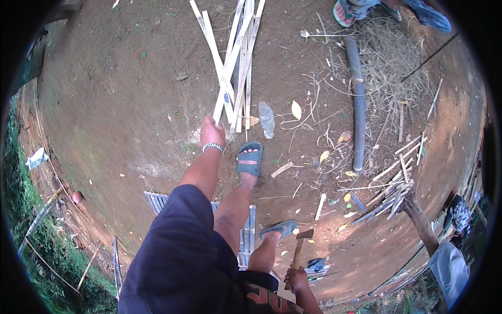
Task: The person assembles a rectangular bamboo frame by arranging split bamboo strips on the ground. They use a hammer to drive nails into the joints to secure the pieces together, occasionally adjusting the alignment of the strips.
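Observation:
My left hand (pixel 212 133), with a bracelet at the wrist, reaches forward and is closed on the near end of a pale wooden slat (pixel 221 102). That slat lies across a loose pile of similar slats (pixel 242 63) on the ground. Low in the view, my right hand (pixel 297 279) grips the wooden handle of a hatchet (pixel 298 251). The hatchet's head points away from me, near my right sandal (pixel 280 228). My left sandal (pixel 251 158) stands just short of the slats' near ends.
A long dark pole (pixel 357 104) lies to the right beside a heap of dry shavings (pixel 389 68). Further right are a stack of split sticks (pixel 389 196) and a post (pixel 420 222). Another person's sandalled foot (pixel 343 13) shows at the top. Behind me is a slatted bench (pixel 250 230).

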`<state>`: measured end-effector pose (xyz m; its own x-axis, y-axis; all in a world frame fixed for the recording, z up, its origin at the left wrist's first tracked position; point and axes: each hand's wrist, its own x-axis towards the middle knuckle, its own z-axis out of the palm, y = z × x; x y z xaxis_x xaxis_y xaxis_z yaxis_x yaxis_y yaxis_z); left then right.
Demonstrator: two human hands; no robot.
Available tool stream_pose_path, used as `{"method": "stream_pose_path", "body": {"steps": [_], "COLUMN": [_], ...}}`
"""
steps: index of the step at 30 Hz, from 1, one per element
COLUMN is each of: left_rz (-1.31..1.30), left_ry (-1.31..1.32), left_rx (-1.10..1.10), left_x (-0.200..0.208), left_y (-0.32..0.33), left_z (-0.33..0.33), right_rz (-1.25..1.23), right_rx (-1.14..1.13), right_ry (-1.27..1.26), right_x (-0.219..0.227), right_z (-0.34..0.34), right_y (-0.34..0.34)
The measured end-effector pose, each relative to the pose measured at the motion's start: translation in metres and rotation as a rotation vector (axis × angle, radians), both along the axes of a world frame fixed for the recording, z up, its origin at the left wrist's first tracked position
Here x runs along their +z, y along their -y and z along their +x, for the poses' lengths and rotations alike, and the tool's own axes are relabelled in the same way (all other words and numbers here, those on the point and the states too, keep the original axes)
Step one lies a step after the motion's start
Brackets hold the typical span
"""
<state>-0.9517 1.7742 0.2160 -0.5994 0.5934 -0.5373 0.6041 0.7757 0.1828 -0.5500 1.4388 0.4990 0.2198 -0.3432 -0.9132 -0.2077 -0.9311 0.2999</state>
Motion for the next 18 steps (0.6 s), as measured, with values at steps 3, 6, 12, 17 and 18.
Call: {"method": "stream_pose_path", "body": {"steps": [3,6,12,17,18], "left_rz": [-0.009,-0.025,-0.143,-0.266,-0.236], "left_ry": [-0.051,-0.067,-0.031,0.152,0.322], "left_rx": [-0.063,-0.13,-0.648,-1.302,-1.415], "left_x": [0.071,0.148,0.305,0.307,0.281], "left_y": [0.026,0.056,0.145,0.193,0.188], "left_z": [-0.005,-0.003,0.038,0.039,0.03], "right_rz": [0.085,0.21,0.622,0.949,0.948], "right_rx": [0.013,-0.015,-0.01,0.125,0.039], "right_ry": [-0.061,-0.123,0.036,0.677,0.717], "right_x": [0.028,0.057,0.114,0.117,0.122], "right_z": [-0.003,-0.008,0.014,0.067,0.087], "right_y": [0.013,0.008,0.069,0.183,0.21]}}
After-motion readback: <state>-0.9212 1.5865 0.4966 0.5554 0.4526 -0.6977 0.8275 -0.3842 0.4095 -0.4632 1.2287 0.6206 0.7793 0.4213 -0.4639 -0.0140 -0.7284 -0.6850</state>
